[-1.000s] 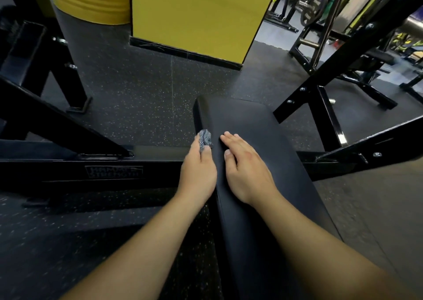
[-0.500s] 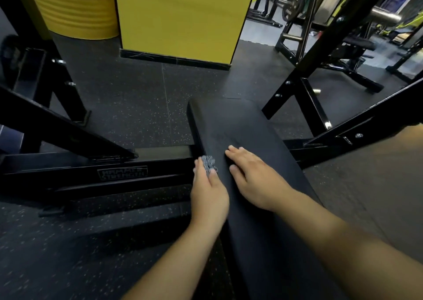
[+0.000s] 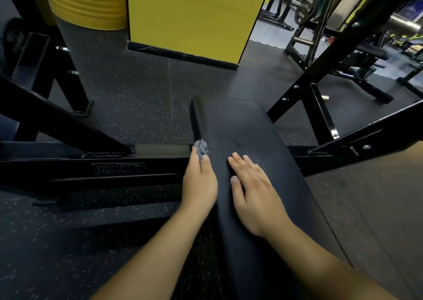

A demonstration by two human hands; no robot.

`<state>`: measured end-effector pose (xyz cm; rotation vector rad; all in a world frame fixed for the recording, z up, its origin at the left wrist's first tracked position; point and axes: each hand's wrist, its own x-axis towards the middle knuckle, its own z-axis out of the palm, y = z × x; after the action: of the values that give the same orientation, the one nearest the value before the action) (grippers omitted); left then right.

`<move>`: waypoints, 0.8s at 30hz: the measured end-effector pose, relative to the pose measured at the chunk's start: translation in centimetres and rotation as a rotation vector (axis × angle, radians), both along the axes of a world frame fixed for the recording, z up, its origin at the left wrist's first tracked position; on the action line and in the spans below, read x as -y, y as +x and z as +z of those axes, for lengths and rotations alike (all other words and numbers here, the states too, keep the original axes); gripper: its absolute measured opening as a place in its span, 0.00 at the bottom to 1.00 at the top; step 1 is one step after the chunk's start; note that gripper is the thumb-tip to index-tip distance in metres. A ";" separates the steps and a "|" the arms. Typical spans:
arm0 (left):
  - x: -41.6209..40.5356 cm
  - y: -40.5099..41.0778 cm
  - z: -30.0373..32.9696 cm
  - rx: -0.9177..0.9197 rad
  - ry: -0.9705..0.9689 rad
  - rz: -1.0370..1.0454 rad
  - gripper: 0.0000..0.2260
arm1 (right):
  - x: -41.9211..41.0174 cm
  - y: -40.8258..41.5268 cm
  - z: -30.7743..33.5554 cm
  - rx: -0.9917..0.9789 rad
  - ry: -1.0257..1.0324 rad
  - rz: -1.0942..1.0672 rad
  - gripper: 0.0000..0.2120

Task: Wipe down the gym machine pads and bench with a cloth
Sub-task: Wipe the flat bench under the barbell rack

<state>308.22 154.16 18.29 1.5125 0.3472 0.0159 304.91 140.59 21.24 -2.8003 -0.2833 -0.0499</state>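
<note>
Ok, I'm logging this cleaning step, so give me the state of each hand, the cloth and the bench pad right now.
left hand: at the bench pad's left edge, fingers holding the cloth.
cloth: bunched, sticking out past the left fingertips, against the pad edge.
right hand: flat, palm down, resting on the pad top, holding nothing.
bench pad: black, faint scuff marks on top ahead of the hands.

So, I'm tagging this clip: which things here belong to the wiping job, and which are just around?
Job: cloth, left hand, right hand, bench.
Around: yellow wall, yellow drum, black frame, rack.
</note>
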 end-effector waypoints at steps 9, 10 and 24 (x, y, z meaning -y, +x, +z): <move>1.8 -9.2 0.2 -0.035 0.007 0.009 0.22 | -0.1 -0.1 0.1 0.019 -0.002 -0.003 0.24; 1.7 -8.1 0.3 -0.028 0.026 0.018 0.22 | -0.2 -0.1 0.1 0.022 -0.006 -0.003 0.24; -0.6 2.3 0.3 -0.030 0.002 0.004 0.23 | 0.2 0.1 -0.2 0.028 0.005 -0.006 0.25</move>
<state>310.54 154.72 18.59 1.5156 0.3751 -0.0032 305.00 140.42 21.05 -2.7978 -0.2810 -0.0907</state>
